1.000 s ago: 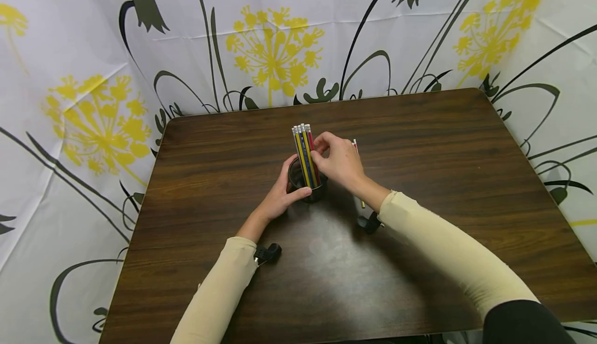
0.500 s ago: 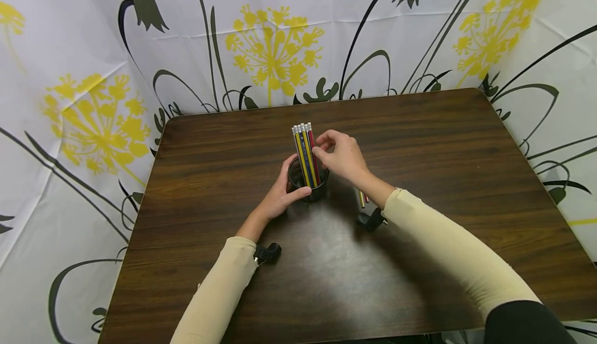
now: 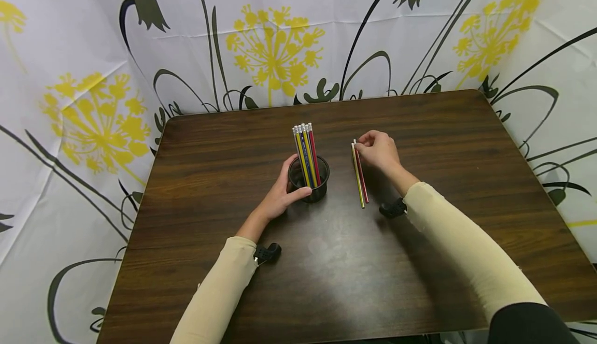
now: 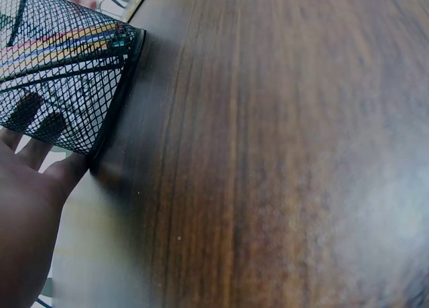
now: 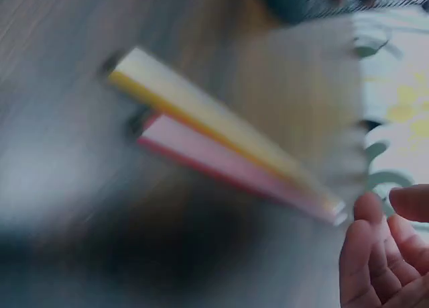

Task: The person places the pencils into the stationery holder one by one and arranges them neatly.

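A black mesh pencil cup (image 3: 319,194) stands upright on the table, with several striped pencils (image 3: 305,152) leaning in it, eraser ends up. My left hand (image 3: 281,195) holds the cup from its left side, thumb at the front; the left wrist view shows fingers against the mesh (image 4: 64,80). Right of the cup, a yellow pencil (image 3: 357,175) and a red pencil (image 3: 363,181) lie side by side on the table. At their far, eraser ends is my right hand (image 3: 380,151). Its fingers are loosely bent, thumb apart, with nothing visible between them in the right wrist view.
The dark wood table (image 3: 224,152) reaches a white curtain (image 3: 196,48) with yellow and grey flower prints at its back edge. Small black wrist cameras (image 3: 268,253) sit below both hands.
My right hand has let go of the red pencil in the cup and moved right, to the pencils lying on the table. The left hand and the cup have stayed in place.
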A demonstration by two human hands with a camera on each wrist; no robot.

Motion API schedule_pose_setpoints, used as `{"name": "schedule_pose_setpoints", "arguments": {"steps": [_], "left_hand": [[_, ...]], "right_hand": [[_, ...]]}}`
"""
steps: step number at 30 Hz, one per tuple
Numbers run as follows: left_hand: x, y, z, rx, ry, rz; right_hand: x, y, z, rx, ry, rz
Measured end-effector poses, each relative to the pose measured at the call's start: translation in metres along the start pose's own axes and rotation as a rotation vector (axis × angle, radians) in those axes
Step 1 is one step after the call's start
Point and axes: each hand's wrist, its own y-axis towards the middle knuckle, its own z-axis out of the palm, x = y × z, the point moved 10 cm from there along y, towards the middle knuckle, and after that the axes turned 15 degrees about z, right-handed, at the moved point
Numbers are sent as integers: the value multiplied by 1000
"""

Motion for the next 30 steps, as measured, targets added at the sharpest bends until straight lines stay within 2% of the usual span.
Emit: {"name": "schedule_pose_setpoints", "arguments": {"steps": [3,7,13,20,27,30], "left_hand": [[1,0,0,2,1,4],[1,-1,-1,1,9,7],[0,0,-1,6,17,13],[0,-1,-2,-1,14,4],[-2,-1,-1,6,26,7],[-3,-1,-1,6,36,11]], "right_hand": [[-20,6,4,11,-97,36],[-32,10,12,27,-184,33],[-31,11,15,14,-289,50],[-19,6,13,-53,-449,43],[-22,5,11,-46,-432,81],[-17,3,4,-82,-385,81]]}}
